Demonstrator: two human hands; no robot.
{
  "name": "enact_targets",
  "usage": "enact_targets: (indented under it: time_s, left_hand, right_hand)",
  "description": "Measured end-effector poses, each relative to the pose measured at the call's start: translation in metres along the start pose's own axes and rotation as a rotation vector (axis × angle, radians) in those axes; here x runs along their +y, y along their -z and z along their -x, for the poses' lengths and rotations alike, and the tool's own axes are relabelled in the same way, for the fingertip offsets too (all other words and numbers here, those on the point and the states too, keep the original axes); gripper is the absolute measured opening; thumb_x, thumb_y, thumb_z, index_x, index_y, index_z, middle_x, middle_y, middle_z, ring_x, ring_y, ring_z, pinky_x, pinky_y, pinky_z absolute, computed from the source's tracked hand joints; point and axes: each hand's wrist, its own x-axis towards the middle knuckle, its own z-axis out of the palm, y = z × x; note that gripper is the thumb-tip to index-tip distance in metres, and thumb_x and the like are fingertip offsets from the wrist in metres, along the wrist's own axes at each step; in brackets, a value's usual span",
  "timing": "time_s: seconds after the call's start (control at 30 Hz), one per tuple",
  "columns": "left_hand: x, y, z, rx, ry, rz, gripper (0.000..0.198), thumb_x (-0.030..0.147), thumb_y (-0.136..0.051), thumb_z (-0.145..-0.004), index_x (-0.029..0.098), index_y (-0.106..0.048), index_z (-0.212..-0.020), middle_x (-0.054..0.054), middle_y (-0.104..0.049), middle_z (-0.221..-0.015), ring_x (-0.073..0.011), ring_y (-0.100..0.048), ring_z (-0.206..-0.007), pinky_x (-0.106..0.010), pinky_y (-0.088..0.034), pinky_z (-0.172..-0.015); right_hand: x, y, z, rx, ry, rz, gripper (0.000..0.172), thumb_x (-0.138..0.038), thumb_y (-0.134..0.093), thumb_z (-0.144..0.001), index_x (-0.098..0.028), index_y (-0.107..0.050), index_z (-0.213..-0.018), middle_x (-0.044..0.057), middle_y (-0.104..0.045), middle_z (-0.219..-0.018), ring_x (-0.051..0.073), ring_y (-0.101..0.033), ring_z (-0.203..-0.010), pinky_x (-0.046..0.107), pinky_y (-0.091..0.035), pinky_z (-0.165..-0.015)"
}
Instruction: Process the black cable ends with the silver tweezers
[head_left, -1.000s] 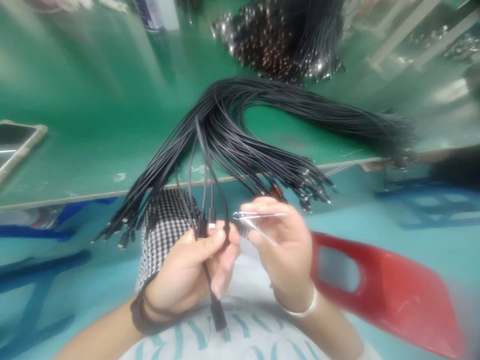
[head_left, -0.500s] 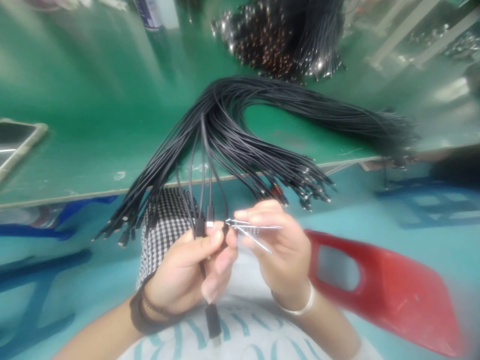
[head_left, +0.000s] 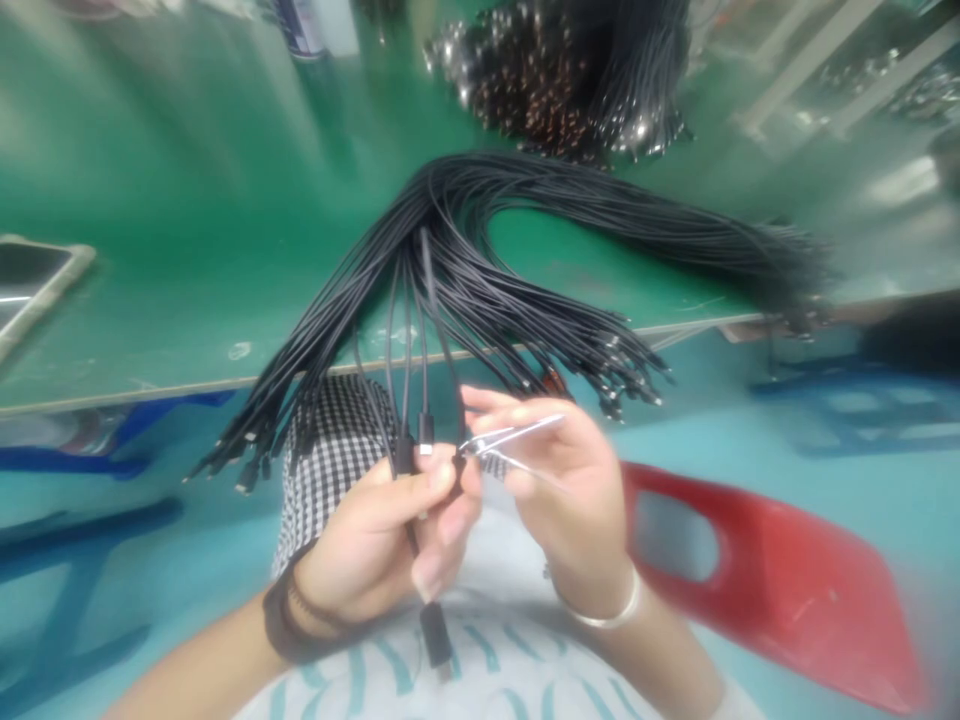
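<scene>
My left hand [head_left: 397, 530] pinches several black cables near their plugs, with one plug [head_left: 426, 430] pointing up above the fingers and a larger connector [head_left: 435, 636] hanging below. In my right hand [head_left: 566, 480] is a small silver metal tool with two arms [head_left: 517, 436], like nippers. Its tip meets a cable at my left fingertips; the exact contact is blurred. Those cables come from a big bundle of black cables [head_left: 465, 190] that is draped over the table edge.
Behind the bundle, the green table [head_left: 187, 240] bears more cables with shiny ends [head_left: 525, 80] and a bottle [head_left: 300, 25]. A framed tray [head_left: 75, 262] lies at left. A red stool [head_left: 795, 580] stands at right, blue stools [head_left: 892, 400] beyond.
The metal tool has tilted, its handle ends now higher, and my right hand has turned slightly. My left hand and the held cables have shifted a little to the right.
</scene>
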Motion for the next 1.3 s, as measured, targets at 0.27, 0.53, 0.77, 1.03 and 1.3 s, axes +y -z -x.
enact_targets:
  time_s: [0.27,0.53,0.77,1.03,1.3]
  left_hand:
    - [-0.001,-0.002,-0.005,0.404,-0.225,-0.32,0.027,0.038,-0.067,-0.089,0.016,-0.062,-0.104,-0.012,-0.079,-0.08,-0.0174,-0.071,-0.057,-0.021,-0.057,-0.048]
    - [0.009,-0.003,-0.004,0.481,-0.231,-0.382,0.027,0.028,-0.064,-0.091,0.01,-0.067,-0.111,-0.016,-0.077,-0.104,-0.0186,-0.074,-0.073,-0.022,-0.059,-0.054]
    - [-0.001,0.005,-0.009,0.571,-0.172,-0.22,0.02,0.009,-0.068,-0.086,0.014,-0.069,-0.106,-0.01,-0.079,-0.093,-0.0114,-0.072,-0.066,-0.019,-0.061,-0.065]
    - [0.0,0.003,-0.011,0.518,-0.269,-0.218,0.012,0.012,-0.075,-0.081,0.013,-0.072,-0.092,-0.007,-0.078,-0.086,-0.0145,-0.073,-0.068,-0.022,-0.062,-0.066]
    - [0.007,0.001,-0.011,0.476,-0.266,-0.25,0.016,0.016,-0.079,-0.078,0.013,-0.075,-0.093,-0.006,-0.078,-0.085,-0.0128,-0.072,-0.064,-0.02,-0.061,-0.064]
  right_hand:
    - [-0.012,0.024,-0.019,0.245,0.117,0.624,0.022,-0.018,-0.077,-0.079,-0.026,-0.072,-0.099,0.002,-0.077,-0.101,0.023,-0.073,-0.097,0.04,-0.059,-0.089]
    - [-0.018,0.036,-0.031,0.476,0.167,0.62,0.02,-0.021,-0.075,-0.08,-0.025,-0.072,-0.099,0.002,-0.076,-0.096,0.02,-0.072,-0.091,0.037,-0.058,-0.087]
    - [0.012,-0.004,-0.019,0.226,-0.308,0.127,0.016,-0.024,-0.076,-0.078,-0.022,-0.068,-0.092,0.001,-0.076,-0.087,0.017,-0.074,-0.084,0.028,-0.062,-0.074]
    - [0.022,-0.002,-0.022,0.263,-0.313,-0.019,0.017,-0.028,-0.076,-0.082,-0.022,-0.065,-0.093,-0.003,-0.074,-0.079,0.017,-0.076,-0.085,0.028,-0.063,-0.076]
    - [0.011,-0.01,-0.025,0.249,-0.311,0.089,0.016,-0.023,-0.076,-0.08,-0.022,-0.067,-0.092,0.0,-0.078,-0.082,0.015,-0.075,-0.071,0.026,-0.063,-0.071]
